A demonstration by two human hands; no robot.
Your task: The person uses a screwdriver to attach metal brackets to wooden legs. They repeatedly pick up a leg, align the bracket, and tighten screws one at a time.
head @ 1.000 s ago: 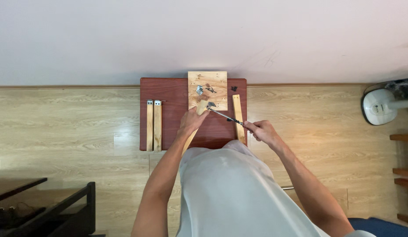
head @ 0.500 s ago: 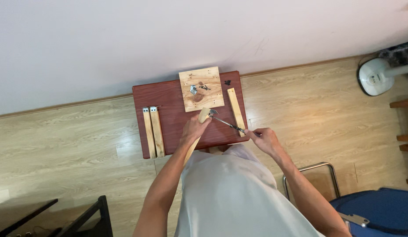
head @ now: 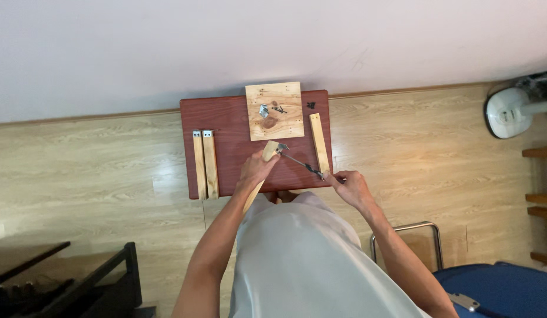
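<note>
At frame centre, the left hand [head: 257,169] grips a wood strip [head: 263,166] on the table [head: 226,126]; the right hand [head: 351,187] still holds a screwdriver [head: 298,161], its tip now at the strip's end bracket.

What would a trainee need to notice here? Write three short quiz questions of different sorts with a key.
1. True or false: the left hand holds a pale wooden slat over the reddish-brown low table.
2. What does the right hand grip? A) a thin metal screwdriver B) a paintbrush C) a saw
3. How many pale wooden slats lie side by side at the table's left edge?

Key: 1 true; 2 A; 3 two. The small metal hardware lies on the square pale wooden board.
</note>
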